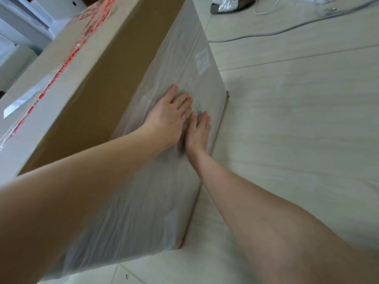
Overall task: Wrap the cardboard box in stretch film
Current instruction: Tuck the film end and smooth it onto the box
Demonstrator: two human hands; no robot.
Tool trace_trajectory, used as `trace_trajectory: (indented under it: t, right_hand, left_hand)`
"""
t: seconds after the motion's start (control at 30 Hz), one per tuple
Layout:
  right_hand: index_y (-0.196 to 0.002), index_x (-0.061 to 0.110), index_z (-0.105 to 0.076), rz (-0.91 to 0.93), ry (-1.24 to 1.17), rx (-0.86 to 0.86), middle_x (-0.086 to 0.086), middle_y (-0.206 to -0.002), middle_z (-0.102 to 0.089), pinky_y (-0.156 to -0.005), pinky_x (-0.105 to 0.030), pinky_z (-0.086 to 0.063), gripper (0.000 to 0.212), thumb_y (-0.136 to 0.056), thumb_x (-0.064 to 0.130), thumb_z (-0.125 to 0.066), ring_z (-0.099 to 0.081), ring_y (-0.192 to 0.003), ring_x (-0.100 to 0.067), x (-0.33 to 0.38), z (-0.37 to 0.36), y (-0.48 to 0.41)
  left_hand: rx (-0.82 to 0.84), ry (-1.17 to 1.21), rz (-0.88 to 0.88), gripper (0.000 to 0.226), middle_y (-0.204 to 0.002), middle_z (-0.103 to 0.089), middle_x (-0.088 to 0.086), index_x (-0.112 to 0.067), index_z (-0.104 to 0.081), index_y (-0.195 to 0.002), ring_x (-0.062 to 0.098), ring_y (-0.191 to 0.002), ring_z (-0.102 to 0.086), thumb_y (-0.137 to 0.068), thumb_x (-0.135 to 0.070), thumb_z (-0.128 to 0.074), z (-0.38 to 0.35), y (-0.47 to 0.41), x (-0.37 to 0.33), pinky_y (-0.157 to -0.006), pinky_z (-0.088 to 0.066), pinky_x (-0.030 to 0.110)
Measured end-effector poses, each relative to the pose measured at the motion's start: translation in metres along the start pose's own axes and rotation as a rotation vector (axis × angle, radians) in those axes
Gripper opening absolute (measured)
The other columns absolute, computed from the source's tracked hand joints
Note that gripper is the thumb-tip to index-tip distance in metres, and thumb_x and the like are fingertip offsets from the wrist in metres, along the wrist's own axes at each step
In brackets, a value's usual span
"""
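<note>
Single head cam, wide-angle, looks fwd and steeply down from above. Close range: forearms fill lower frame, cardboard box (88, 99) left-centre, floor (297, 130) right. No 2nd view.

A home room: pale tiled floor (297, 119), shoes (227, 4), loose cable (287, 30).

Floor (297, 124) right of the cardboard box (98, 83) lies open, so I can pass there freely. Far right, a grey cable (266, 33) and a silver shoe (227, 5) obstruct. White furniture (24, 23) crowds the box's far left.
</note>
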State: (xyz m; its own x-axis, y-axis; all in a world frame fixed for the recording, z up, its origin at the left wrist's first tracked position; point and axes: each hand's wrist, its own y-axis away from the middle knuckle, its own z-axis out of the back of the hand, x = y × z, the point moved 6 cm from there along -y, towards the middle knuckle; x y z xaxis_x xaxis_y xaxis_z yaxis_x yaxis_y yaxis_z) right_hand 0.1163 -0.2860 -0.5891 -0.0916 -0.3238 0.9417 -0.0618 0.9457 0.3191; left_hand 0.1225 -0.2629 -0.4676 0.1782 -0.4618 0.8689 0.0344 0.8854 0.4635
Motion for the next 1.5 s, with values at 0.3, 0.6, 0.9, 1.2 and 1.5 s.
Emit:
trace_trajectory:
  t: [0.3, 0.6, 0.9, 1.2, 1.5]
  right_hand:
    - [-0.153, 0.023, -0.005, -0.083, 0.034, -0.038, -0.004, -0.161, 0.0, -0.117, -0.04, -0.002, 0.059, -0.101, 0.046, -0.023, 0.001, -0.148, -0.022, 0.001, -0.016, -0.002]
    - [-0.152, 0.015, -0.016, -0.065, 0.04, -0.016, -0.015, -0.158, -0.013, -0.117, -0.036, -0.009, 0.063, -0.1, 0.049, -0.029, -0.012, -0.146, -0.026, 0.007, -0.002, -0.012]
    - [-0.152, 0.012, -0.016, -0.072, -0.003, -0.106, -0.013, -0.158, -0.013, -0.116, -0.032, -0.011, 0.064, -0.1, 0.047, -0.03, -0.014, -0.146, -0.024, 0.025, 0.025, -0.01]
    - [-0.152, 0.014, -0.011, 0.047, 0.031, -0.015, -0.006, -0.16, -0.007, -0.118, -0.039, -0.008, 0.063, -0.101, 0.045, -0.028, -0.005, -0.147, -0.021, 0.036, -0.009, 0.019]
    - [-0.153, 0.02, -0.009, 0.029, 0.037, -0.062, -0.003, -0.161, -0.004, -0.117, -0.041, -0.004, 0.061, -0.1, 0.047, -0.026, -0.001, -0.147, -0.019, 0.034, -0.021, 0.015]
  left_hand:
    - [0.008, -0.069, -0.004, 0.067, -0.159, 0.011, 0.012, -0.006, 0.005, -0.151, 0.031, -0.147, 0.012, -0.099, -0.046, -0.009, -0.015, -0.005, 0.0, -0.113, 0.01, 0.055]
    - [0.034, -0.012, 0.012, 0.068, -0.16, 0.008, 0.009, -0.007, 0.004, -0.151, 0.026, -0.148, 0.008, -0.1, -0.05, -0.01, -0.001, -0.009, 0.017, -0.116, 0.006, 0.047]
    - [-0.082, 0.076, 0.095, 0.064, -0.16, 0.006, 0.008, -0.009, 0.001, -0.152, 0.022, -0.148, 0.007, -0.101, -0.044, -0.012, 0.023, 0.005, 0.061, -0.117, 0.009, 0.047]
    - [-0.015, -0.006, 0.076, 0.065, -0.16, 0.009, 0.011, -0.005, 0.006, -0.151, 0.028, -0.147, 0.011, -0.101, -0.044, -0.009, 0.005, 0.021, 0.034, -0.116, 0.008, 0.05]
    - [-0.021, -0.05, 0.068, 0.065, -0.159, 0.009, 0.013, -0.004, 0.006, -0.15, 0.031, -0.147, 0.009, -0.101, -0.043, -0.009, -0.006, 0.017, 0.036, -0.116, 0.006, 0.051]
